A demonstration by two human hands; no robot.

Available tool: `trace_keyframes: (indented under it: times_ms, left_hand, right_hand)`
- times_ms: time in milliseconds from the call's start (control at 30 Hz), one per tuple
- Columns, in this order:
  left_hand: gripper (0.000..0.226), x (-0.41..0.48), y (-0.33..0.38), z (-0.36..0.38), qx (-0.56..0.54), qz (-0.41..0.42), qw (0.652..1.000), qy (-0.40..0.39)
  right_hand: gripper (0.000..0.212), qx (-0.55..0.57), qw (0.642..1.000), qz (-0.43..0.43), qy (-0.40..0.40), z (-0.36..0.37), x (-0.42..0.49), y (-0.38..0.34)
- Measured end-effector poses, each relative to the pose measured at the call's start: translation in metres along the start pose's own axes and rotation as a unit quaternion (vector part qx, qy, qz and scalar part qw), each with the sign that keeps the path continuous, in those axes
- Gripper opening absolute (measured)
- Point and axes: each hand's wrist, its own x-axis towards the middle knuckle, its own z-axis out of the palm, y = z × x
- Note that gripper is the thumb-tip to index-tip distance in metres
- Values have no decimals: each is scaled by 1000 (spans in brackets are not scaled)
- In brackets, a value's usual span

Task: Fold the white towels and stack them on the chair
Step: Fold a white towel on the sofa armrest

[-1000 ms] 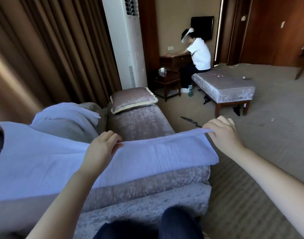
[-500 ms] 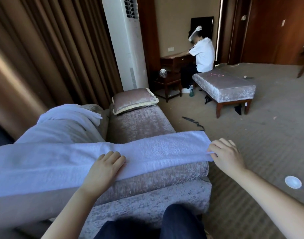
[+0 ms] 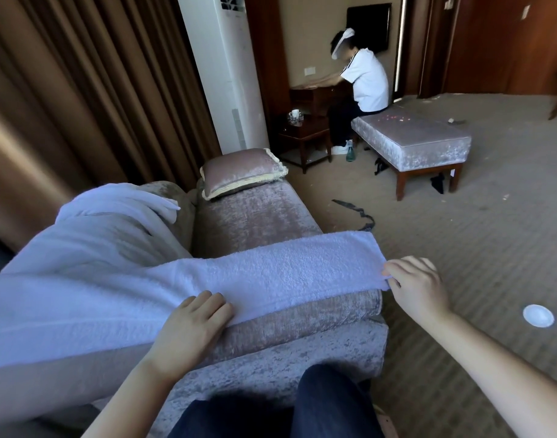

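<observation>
**Towel strip lies along the chair's front edge**

The towel (image 3: 271,273) lies as a long folded strip across the chair (image 3: 255,216). It runs from the right hand (image 3: 416,289) past the left hand (image 3: 192,327) and out of view beyond it. The left hand rests flat on the strip's near long edge, fingers straight, pressing it to the seat's front lip; it grips nothing. The right hand grips the strip's short end with curled fingers, just at the seat's right corner, where the cloth slightly overhangs. Up and to the left of the left hand, a loose towel (image 3: 113,216) is heaped over the chair's arm and reaches the strip's far side. Ahead of both hands the seat lies bare up to a pillow (image 3: 242,172). To the right of the right hand is open carpet (image 3: 476,248) — only a white disc (image 3: 538,315) near the wrist and a dark strap (image 3: 356,213) ahead of the fingers lie on it. A bench (image 3: 413,137) stands well beyond.
</observation>
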Motion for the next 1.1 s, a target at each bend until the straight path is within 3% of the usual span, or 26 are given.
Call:
trace_keyframes:
  times_ms: [133, 333, 433, 567, 600, 667, 933, 1033, 1100]
  left_hand:
    - [8, 3, 0, -4, -29, 2, 1000, 6]
    - [16, 16, 6, 0, -37, -7, 999, -3]
    - [23, 15, 8, 2, -21, -40, 999, -2]
    - [3, 9, 10, 0, 14, -41, 999, 5]
    - [14, 8, 11, -2, 9, -43, 999, 2]
    - [28, 5, 13, -4, 0, -40, 999, 0]
    - [30, -2, 27, -4, -2, -12, 999, -46]
    - [10, 10, 27, -7, -63, -34, 997, -24]
    - [24, 25, 26, -15, -131, -82, 988, 9]
  right_hand:
    - [22, 30, 999, -3, -16, -1, -5, -1]
    - [23, 53, 998, -31, -23, -19, 8, -10]
    - [23, 78, 992, -87, -37, -14, 12, -28]
    - [20, 100, 982, -157, -37, -4, 17, -46]
    - [19, 100, 982, -159, -34, -2, 18, -48]
    - [14, 116, 982, -148, -22, 1, 18, -52]
    - [11, 158, 981, -110, -22, 0, 9, -48]
    - [12, 173, 980, -91, -35, -1, 4, -45]
    - [21, 206, 977, -50, -34, -3, 9, -47]
